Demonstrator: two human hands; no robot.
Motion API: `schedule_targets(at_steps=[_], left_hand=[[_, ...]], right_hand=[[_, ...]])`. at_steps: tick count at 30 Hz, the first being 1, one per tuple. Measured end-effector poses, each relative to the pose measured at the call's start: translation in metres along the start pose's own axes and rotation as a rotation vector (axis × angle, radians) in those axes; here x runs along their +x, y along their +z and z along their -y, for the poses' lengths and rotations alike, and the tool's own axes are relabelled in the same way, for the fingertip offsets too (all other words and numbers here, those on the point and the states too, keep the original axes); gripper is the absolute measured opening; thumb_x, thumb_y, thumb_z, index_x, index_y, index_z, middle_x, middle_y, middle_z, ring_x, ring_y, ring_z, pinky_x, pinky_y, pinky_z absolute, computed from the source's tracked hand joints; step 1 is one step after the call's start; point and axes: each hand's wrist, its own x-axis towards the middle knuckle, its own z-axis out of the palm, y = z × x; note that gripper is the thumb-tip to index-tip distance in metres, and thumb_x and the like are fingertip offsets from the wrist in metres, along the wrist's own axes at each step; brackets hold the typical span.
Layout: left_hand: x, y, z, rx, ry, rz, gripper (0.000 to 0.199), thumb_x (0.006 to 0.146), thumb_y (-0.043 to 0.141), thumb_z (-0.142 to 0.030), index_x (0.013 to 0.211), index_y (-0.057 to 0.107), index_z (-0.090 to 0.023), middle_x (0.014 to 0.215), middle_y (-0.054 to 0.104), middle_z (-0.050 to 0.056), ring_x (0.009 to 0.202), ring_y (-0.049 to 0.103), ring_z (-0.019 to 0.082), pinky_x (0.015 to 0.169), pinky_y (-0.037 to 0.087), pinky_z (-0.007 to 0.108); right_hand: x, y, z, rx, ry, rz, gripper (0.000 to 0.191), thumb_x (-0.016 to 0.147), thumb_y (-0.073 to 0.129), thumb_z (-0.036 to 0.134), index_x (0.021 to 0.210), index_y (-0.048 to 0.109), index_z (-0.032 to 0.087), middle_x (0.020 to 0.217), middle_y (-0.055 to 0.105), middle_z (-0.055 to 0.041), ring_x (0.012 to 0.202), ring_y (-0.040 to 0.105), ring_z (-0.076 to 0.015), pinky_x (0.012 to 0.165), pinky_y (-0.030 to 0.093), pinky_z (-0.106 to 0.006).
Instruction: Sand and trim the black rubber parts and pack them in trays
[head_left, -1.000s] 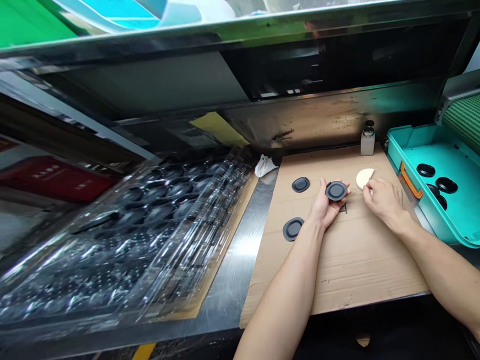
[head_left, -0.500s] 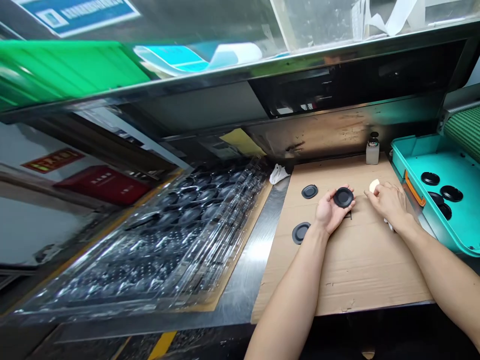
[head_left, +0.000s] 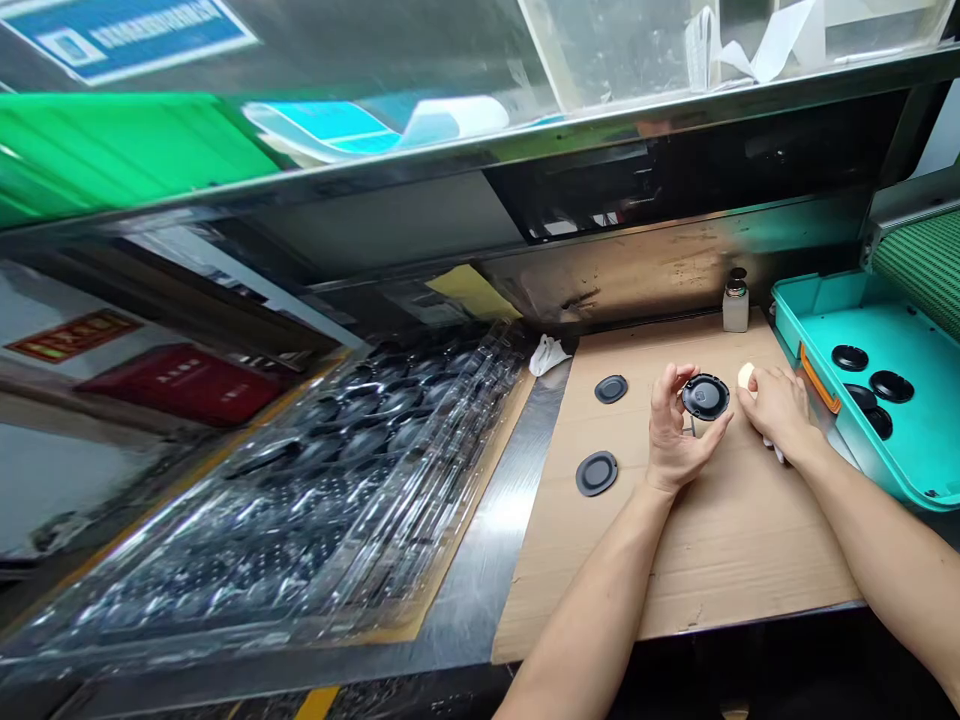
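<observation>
Between the thumb and fingers of my left hand (head_left: 679, 440) is a round black plastic cap (head_left: 706, 397), held by its rim above the cardboard sheet (head_left: 720, 540). Its face with a small square mark and notched edge is turned toward me. My right hand (head_left: 780, 405) is closed on a small cream-white pad (head_left: 745, 375), just right of the cap and apart from it. Something white shows under that palm, mostly hidden. Two more dark discs lie on the cardboard to the left, an upper disc (head_left: 611, 389) and a lower disc (head_left: 597, 473).
At right stands a turquoise bin (head_left: 930, 400) with several black caps inside. A pump bottle (head_left: 736, 300) is at the cardboard's back edge. Clear plastic trays (head_left: 300, 520) with black parts fill the left side. A crumpled white tissue (head_left: 548, 354) lies between. A metal shelf (head_left: 600, 135) crosses overhead.
My left hand has turned the cap from lying on the fingers to being gripped by its edge, other face showing, slightly further right. My right hand keeps the pad. The view has shifted slightly.
</observation>
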Motion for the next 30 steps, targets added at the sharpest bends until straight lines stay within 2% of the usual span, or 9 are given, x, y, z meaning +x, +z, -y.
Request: schedule_targets(at_steps=[5,11,13,16,19,22,26,28,30], left_hand=[[0.000,0.000,0.006,0.143,0.145,0.045,0.092,0.085,0.079,-0.040,0.157,0.021,-0.037,0.139,0.048,0.012,0.130,0.057,0.025,0.108,0.051,0.041],[-0.002,0.001,0.000,0.186,0.152,0.017,0.089,0.087,0.077,-0.040,0.157,0.023,-0.034,0.138,0.053,0.012,0.129,0.059,0.025,0.104,0.054,0.039],[-0.002,-0.004,0.004,0.248,0.061,0.046,0.079,0.089,0.074,-0.040,0.154,0.031,-0.029,0.125,0.063,0.011,0.119,0.065,0.023,0.100,0.055,0.037],[-0.002,-0.013,0.016,0.503,-0.210,0.190,0.047,0.095,0.065,-0.041,0.138,0.055,-0.023,0.107,0.072,0.010,0.103,0.069,0.023,0.096,0.055,0.039],[0.001,-0.022,0.021,0.810,-0.409,0.334,0.032,0.100,0.055,-0.040,0.120,0.069,-0.020,0.116,0.070,0.014,0.113,0.065,0.029,0.100,0.051,0.044],[0.005,-0.027,0.015,0.976,-0.482,0.398,0.042,0.102,0.045,-0.043,0.126,0.069,-0.019,0.130,0.064,0.017,0.125,0.055,0.035,0.105,0.047,0.048],[0.007,-0.035,0.001,0.911,-0.485,0.643,0.063,0.088,0.067,-0.051,0.141,0.059,-0.018,0.150,0.053,0.015,0.136,0.046,0.038,0.113,0.042,0.046],[0.010,-0.044,-0.002,0.874,-0.479,0.743,0.058,0.084,0.072,-0.042,0.136,0.063,-0.019,0.145,0.057,0.013,0.132,0.052,0.034,0.113,0.042,0.041],[0.019,-0.058,-0.001,0.938,-0.495,0.709,0.045,0.089,0.066,-0.037,0.130,0.065,-0.019,0.134,0.064,0.014,0.125,0.059,0.031,0.111,0.044,0.039]], right_hand=[[0.000,0.002,-0.001,0.034,-0.020,-0.040,0.021,0.095,0.053,0.034,0.094,0.068,0.019,0.106,0.071,-0.0124,0.105,0.056,-0.0301,0.089,0.036,-0.040],[-0.002,-0.003,0.003,0.124,-0.091,-0.298,0.035,0.099,0.047,0.033,0.125,0.065,0.018,0.130,0.065,-0.0141,0.115,0.049,-0.0320,0.094,0.037,-0.041],[-0.002,-0.004,0.003,0.103,-0.084,-0.248,0.036,0.099,0.046,0.034,0.127,0.066,0.020,0.130,0.065,-0.0135,0.117,0.049,-0.0324,0.094,0.037,-0.042],[-0.001,-0.002,-0.002,0.065,-0.060,-0.033,0.031,0.097,0.049,0.032,0.118,0.071,0.024,0.120,0.069,-0.0116,0.116,0.051,-0.0330,0.094,0.037,-0.043],[0.002,0.002,-0.007,0.069,-0.046,0.040,0.030,0.095,0.051,0.033,0.116,0.071,0.025,0.119,0.071,-0.0103,0.116,0.052,-0.0324,0.094,0.038,-0.043],[0.004,0.006,-0.010,0.078,-0.034,0.025,0.033,0.095,0.051,0.035,0.120,0.071,0.025,0.122,0.070,-0.0093,0.118,0.052,-0.0322,0.095,0.038,-0.043],[0.004,0.010,-0.011,0.080,-0.031,0.006,0.035,0.096,0.050,0.036,0.122,0.070,0.025,0.122,0.070,-0.0097,0.118,0.052,-0.0317,0.096,0.037,-0.042],[0.003,0.010,-0.011,0.084,-0.031,-0.003,0.035,0.096,0.050,0.037,0.122,0.070,0.026,0.120,0.070,-0.0100,0.118,0.052,-0.0312,0.096,0.036,-0.042],[0.001,0.010,-0.011,0.091,-0.018,0.003,0.034,0.096,0.050,0.037,0.121,0.071,0.026,0.119,0.070,-0.0100,0.117,0.052,-0.0311,0.095,0.036,-0.042]])
